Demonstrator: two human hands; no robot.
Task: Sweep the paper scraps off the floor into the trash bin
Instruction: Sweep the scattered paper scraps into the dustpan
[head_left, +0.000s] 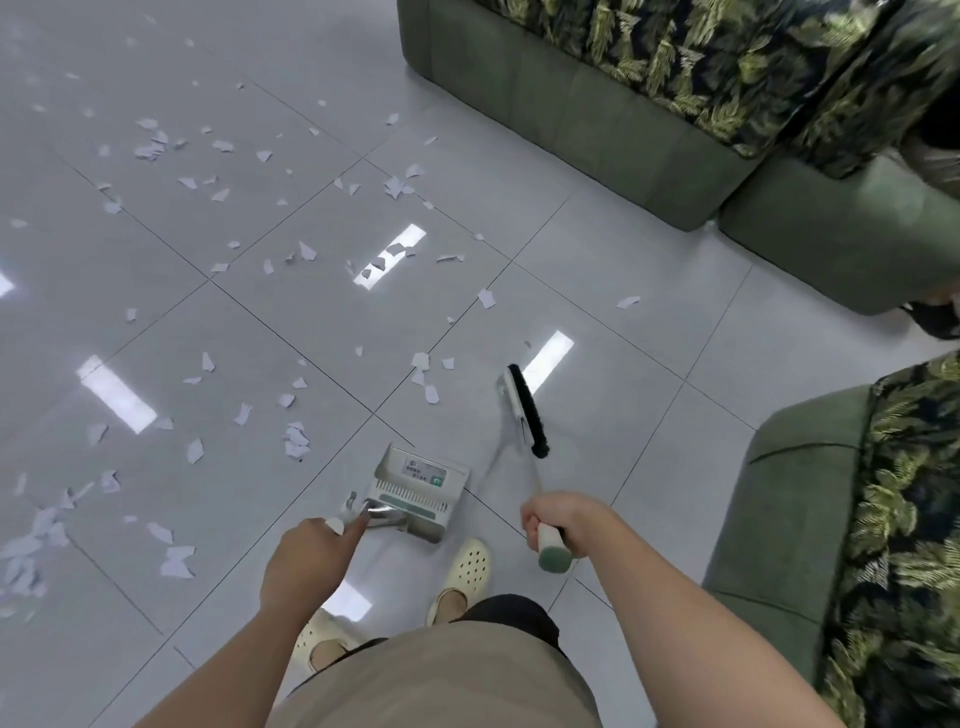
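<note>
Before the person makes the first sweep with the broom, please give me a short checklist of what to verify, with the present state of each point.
1. Right hand grips the white, green-capped broom handle: ok.
2. Left hand holds the silver dustpan handle: ok.
3. Black broom bristles touching the glossy grey tiled floor: cannot tell, blurred.
4. White-and-green dustpan mouth faces the white paper scraps: ok.
5. Scraps already in dustpan: not ok, all lie on the floor.
6. Trash bin location: cannot tell, not in view.
</note>
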